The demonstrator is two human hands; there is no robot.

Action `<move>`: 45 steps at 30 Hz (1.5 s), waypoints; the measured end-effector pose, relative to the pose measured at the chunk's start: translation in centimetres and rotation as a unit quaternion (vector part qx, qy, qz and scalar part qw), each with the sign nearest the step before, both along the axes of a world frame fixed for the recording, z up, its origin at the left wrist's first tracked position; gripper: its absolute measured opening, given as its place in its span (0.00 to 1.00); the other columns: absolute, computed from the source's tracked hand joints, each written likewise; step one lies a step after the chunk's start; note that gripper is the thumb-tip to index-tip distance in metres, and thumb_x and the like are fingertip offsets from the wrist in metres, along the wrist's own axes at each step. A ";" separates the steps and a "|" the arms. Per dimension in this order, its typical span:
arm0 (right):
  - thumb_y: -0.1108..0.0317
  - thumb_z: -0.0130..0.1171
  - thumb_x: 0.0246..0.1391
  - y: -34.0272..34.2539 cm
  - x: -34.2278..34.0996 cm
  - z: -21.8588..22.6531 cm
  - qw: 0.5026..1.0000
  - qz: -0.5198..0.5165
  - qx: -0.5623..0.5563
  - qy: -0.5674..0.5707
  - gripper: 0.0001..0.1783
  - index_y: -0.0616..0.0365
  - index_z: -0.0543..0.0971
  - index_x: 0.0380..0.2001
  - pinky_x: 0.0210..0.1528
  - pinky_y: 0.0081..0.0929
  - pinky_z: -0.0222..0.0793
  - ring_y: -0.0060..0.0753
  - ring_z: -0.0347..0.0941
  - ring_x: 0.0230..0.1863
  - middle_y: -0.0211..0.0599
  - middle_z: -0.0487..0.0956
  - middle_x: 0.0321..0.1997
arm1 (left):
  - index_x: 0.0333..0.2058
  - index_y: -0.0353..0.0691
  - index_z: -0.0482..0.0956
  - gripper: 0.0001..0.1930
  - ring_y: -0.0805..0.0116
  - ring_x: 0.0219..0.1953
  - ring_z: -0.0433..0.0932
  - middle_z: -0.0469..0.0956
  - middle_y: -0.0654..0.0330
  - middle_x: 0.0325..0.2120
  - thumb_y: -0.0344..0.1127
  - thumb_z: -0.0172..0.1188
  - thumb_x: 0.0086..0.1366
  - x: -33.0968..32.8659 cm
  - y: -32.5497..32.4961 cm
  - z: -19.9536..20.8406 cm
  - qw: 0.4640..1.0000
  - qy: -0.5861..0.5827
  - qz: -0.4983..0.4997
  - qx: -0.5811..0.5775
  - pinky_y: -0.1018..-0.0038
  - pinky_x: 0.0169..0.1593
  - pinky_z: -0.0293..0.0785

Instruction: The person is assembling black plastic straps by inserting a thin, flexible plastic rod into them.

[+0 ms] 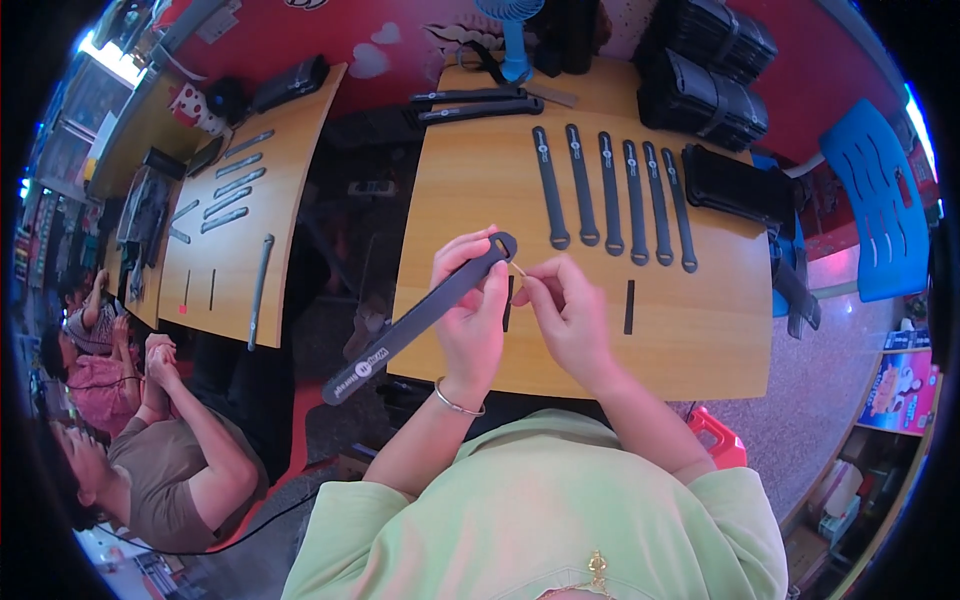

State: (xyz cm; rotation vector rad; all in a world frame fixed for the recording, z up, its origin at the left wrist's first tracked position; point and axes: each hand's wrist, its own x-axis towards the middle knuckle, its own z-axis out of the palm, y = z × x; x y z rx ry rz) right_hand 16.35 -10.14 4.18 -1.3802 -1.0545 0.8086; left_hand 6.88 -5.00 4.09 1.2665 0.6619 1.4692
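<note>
My left hand (470, 325) is closed around a long black strap (410, 322), which slants from lower left up to a rounded end with a slot, above the front of the table. My right hand (565, 325) pinches a thin, light-coloured stick (517, 270) between thumb and fingertips. The stick's far tip meets the strap's edge just below the slotted end; its exact kind is too small to tell. Beyond my hands, several similar black straps (607, 190) lie side by side on the wooden table (470, 200). A short black strip (629, 307) lies to the right of my right hand.
Bundled black straps (705, 95) are stacked at the back right, beside a black pile (735, 187). More straps (480, 108) and a blue fan (515, 45) occupy the back left. A blue chair (880, 210) stands right. At left, a seated person (185, 465) is near another table (225, 265).
</note>
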 end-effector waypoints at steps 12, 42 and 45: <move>0.72 0.52 0.57 0.9 0.1 -0.9 0.986 0.032 -0.010 0.160 0.04 0.62 0.71 0.32 0.24 0.14 0.64 0.15 0.70 0.23 0.29 0.75 0.24 | 0.44 0.39 0.67 0.13 0.75 0.38 0.75 0.73 0.60 0.37 0.23 0.56 0.61 0.0 0.6 -1.2 0.976 -0.131 -0.068 -0.158 0.80 0.44 0.73; 0.74 0.53 0.57 1.6 -0.6 -0.7 0.996 -0.024 0.066 0.054 0.03 0.62 0.72 0.31 0.26 0.15 0.64 0.14 0.68 0.24 0.27 0.72 0.20 | 0.43 0.37 0.68 0.11 0.77 0.40 0.73 0.75 0.59 0.38 0.24 0.55 0.62 0.2 0.0 -1.6 0.990 -0.101 -0.023 -0.094 0.82 0.43 0.70; 0.74 0.51 0.58 1.3 -0.3 -2.5 0.996 0.002 0.010 0.093 0.01 0.59 0.70 0.32 0.24 0.11 0.56 0.10 0.61 0.22 0.23 0.69 0.22 | 0.43 0.37 0.68 0.12 0.78 0.39 0.73 0.75 0.59 0.37 0.23 0.56 0.61 0.3 0.1 -1.4 0.988 -0.107 -0.029 -0.107 0.83 0.43 0.70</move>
